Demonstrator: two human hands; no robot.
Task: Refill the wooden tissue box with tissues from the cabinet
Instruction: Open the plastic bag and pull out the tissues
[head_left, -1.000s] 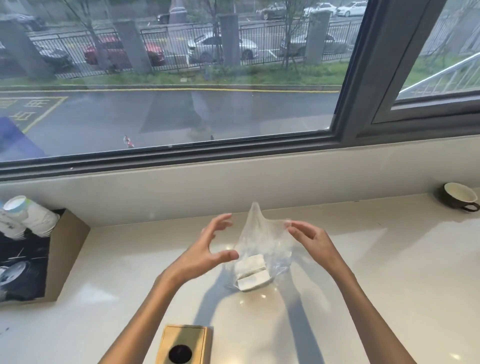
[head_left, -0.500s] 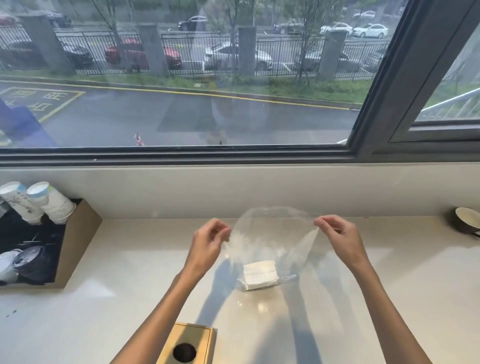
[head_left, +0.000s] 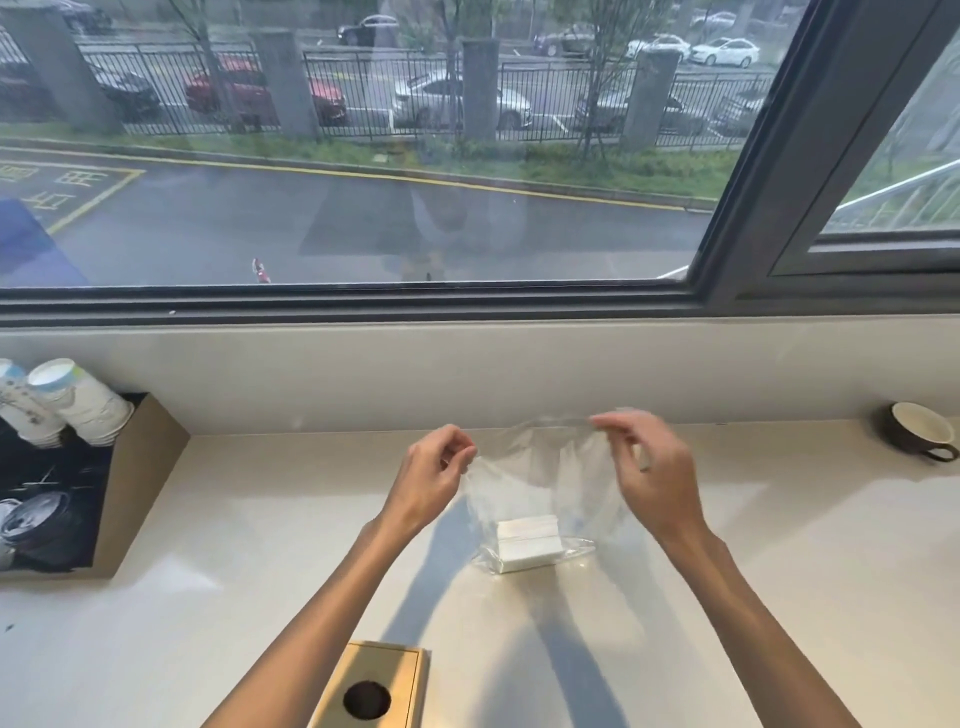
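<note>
Left hand (head_left: 434, 470) and right hand (head_left: 657, 467) each pinching top edge of clear plastic bag (head_left: 540, 478). Tissues (head_left: 529, 543) inside, resting on counter (head_left: 779, 545). Wooden tissue box (head_left: 371, 688) nearer, between forearms.

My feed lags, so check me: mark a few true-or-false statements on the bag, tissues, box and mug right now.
1. The left hand and right hand both pinch the top edge of the clear bag. True.
2. The tissues already sit in the wooden tissue box. False: they lie at the bottom of the bag, on the counter.
3. The mug stands at the left. False: it stands far right; the paper cups are on the left.
4. The wooden tissue box sits nearer the person than the bag. True.
</note>
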